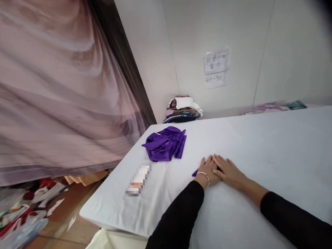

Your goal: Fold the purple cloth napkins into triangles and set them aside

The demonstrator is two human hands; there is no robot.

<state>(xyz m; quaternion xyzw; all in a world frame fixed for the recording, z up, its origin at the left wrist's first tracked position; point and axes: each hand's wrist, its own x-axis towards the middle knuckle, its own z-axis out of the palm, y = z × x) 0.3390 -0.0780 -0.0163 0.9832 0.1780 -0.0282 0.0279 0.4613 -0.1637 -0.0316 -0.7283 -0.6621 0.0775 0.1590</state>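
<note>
A small piece of purple cloth (195, 173) lies on the white-covered table (259, 145), mostly hidden beneath my hands. My left hand (209, 172), with a silver bangle at the wrist, presses flat on it, fingers stretched out. Against its right side rests my right hand (229, 173), also laid flat with straight fingers, its fingertips close to those of the left. Neither hand grips anything. Farther left on the table sits a crumpled heap of shiny purple cloths (164, 143).
A blurred-out oblong object (138, 180) lies near the table's left edge. Behind the table are a stack of folded clothes (181, 110) and paper signs (215, 67) on the wall. A pink curtain (52, 86) hangs at left, above bags and fabrics (26, 218) on the floor.
</note>
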